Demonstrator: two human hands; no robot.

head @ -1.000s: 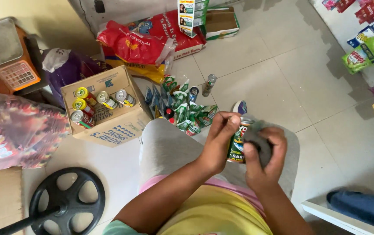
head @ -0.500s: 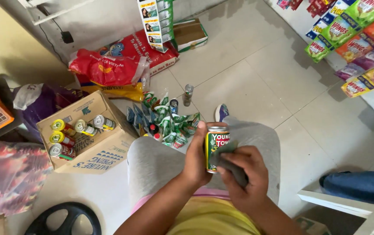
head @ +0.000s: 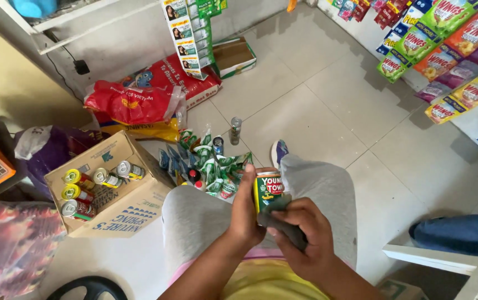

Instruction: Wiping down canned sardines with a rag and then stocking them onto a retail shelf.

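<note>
Tin can [head: 268, 190] above floor pouches [head: 211, 164]

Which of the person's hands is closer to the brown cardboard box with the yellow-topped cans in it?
Left. The left hand grips the green and yellow tin can on the side facing the brown cardboard box; the right hand, holding a dark grey cloth, sits beyond the can.

Grey trousers [head: 205, 216], yellow top [head: 266, 286] with pink hem, bare forearms
</note>
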